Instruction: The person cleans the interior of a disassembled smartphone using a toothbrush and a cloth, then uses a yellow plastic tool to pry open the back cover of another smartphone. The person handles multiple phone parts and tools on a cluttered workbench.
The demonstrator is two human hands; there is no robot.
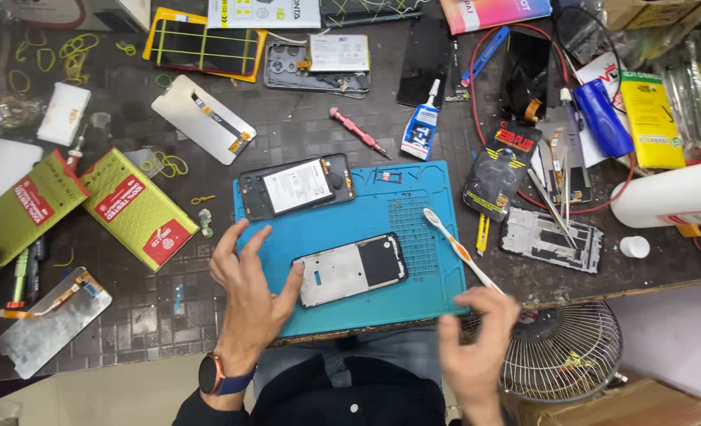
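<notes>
Silver-and-black, the phone frame (352,269) lies flat near the front edge of the blue work mat (413,304), steadied at its left end by the thumb of the left hand (249,288), whose fingers are spread. The right hand (476,335) pinches the handle end of a white toothbrush (454,244), its bristle head raised over the mat just right of the frame. Behind lies an opened phone (297,185) straddling the mat's back edge; a glue tube (421,122), red screwdriver (358,132) and green boxes (136,209) crowd the tabletop, and a wire fan (571,351) sits beside the right hand.
</notes>
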